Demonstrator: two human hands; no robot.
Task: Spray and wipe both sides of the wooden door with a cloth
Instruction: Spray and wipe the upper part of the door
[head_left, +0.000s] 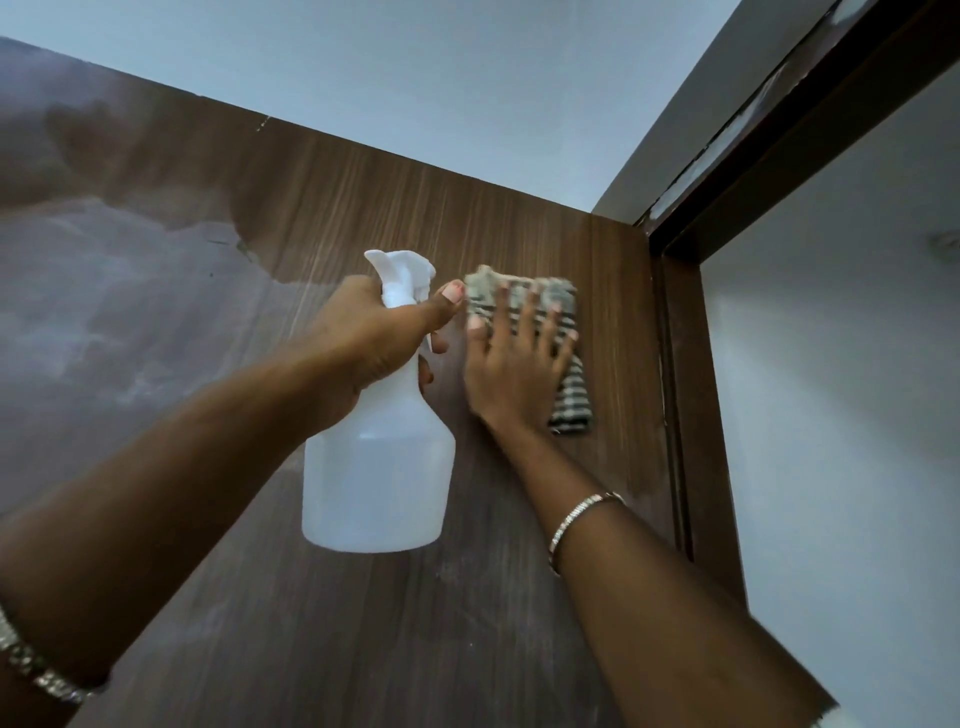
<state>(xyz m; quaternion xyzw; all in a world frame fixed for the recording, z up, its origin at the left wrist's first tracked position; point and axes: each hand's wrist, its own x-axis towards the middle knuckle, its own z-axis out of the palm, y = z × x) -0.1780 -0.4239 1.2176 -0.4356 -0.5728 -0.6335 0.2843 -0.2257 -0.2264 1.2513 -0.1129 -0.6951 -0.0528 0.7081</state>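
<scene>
The dark wooden door (363, 182) fills most of the view, seen from below up to its top edge. My left hand (374, 338) grips the neck of a white spray bottle (379, 478), nozzle up, held just in front of the door. Beside it on the right, my right hand (514, 364) presses a striped grey cloth (566, 379) flat against the door's upper right area with straight, spread fingers. A pale smeared patch (119, 312) covers the door's left part.
The dark door frame (691, 364) runs down the right side of the door, with a white wall (831, 415) beyond it. The pale ceiling (467, 78) lies above the door's top edge. Both wrists wear bracelets.
</scene>
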